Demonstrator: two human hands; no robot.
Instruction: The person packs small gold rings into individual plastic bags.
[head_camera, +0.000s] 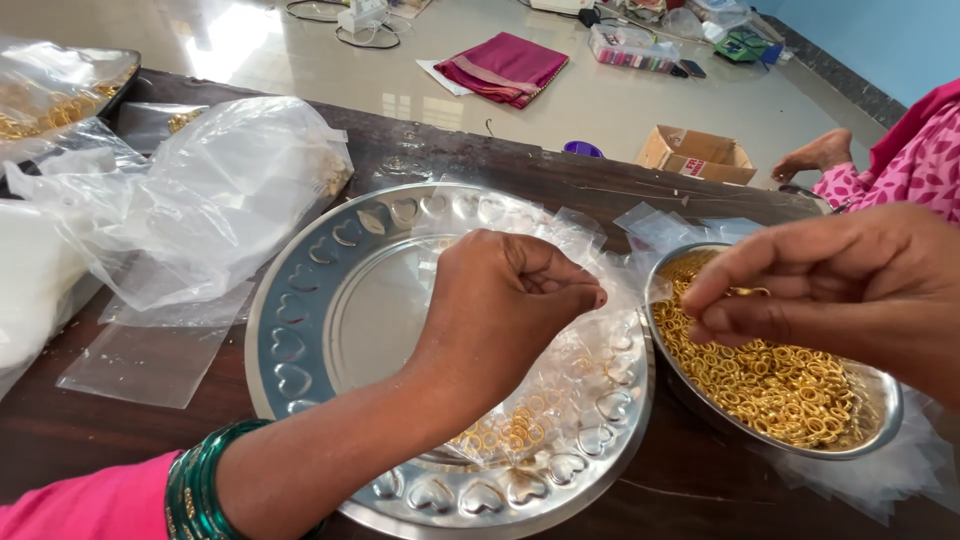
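Note:
My left hand (505, 300) hovers over a large steel plate (300, 330) with heart shapes round its rim, fingers pinched on a small clear plastic pouch (590, 360) that hangs down with gold rings in its bottom. My right hand (840, 285) is over a steel bowl (875, 395) full of small gold rings (770, 385), pinching a few rings between thumb and fingers. More filled pouches lie on the plate under my left hand.
Crumpled clear plastic bags (190, 200) lie at the left on the dark wooden table (120, 440). A tray of gold pieces (60, 100) sits far left. Another person's sleeve and hand (880, 160) are at the right. On the floor lie a cardboard box (697, 153) and maroon cloth (505, 68).

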